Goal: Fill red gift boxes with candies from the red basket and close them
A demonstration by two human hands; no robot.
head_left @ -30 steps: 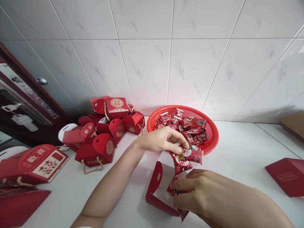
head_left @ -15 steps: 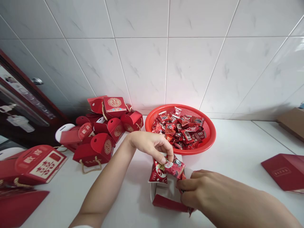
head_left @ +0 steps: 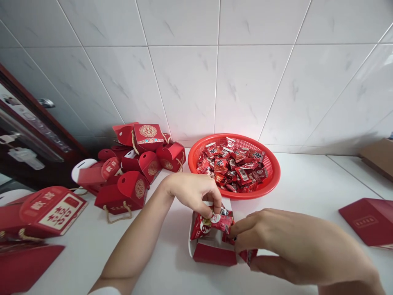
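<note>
My left hand point(head_left: 193, 190) reaches over an opened red paper gift box point(head_left: 215, 255) with a white inside. Its thumb and fingers pinch small candy packets, a pink-red wrapped candy point(head_left: 221, 222) and a larger red packet point(head_left: 200, 228) beside it, low at the box's far side. On the right edge of the box is my right hand point(head_left: 276, 241), its fingers bent inward. Between its thumb and fingers shows another red wrapped candy point(head_left: 248, 255), partly hidden. The packets' lower ends sit within the box walls.
Behind the hands, a red plastic colander point(head_left: 274, 180) holds many wrapped candies. Several folded red gift boxes point(head_left: 123, 194) with rope handles crowd the left. A dark red box point(head_left: 367, 221) lies at right, a brown carton point(head_left: 379, 157) beyond it. Tiled wall point(head_left: 184, 90) behind.
My left hand has lowered the packets deeper into the box. The box has shifted slightly left and toward the wall. My right hand's fingers have spread wider, showing a candy near the thumb.
</note>
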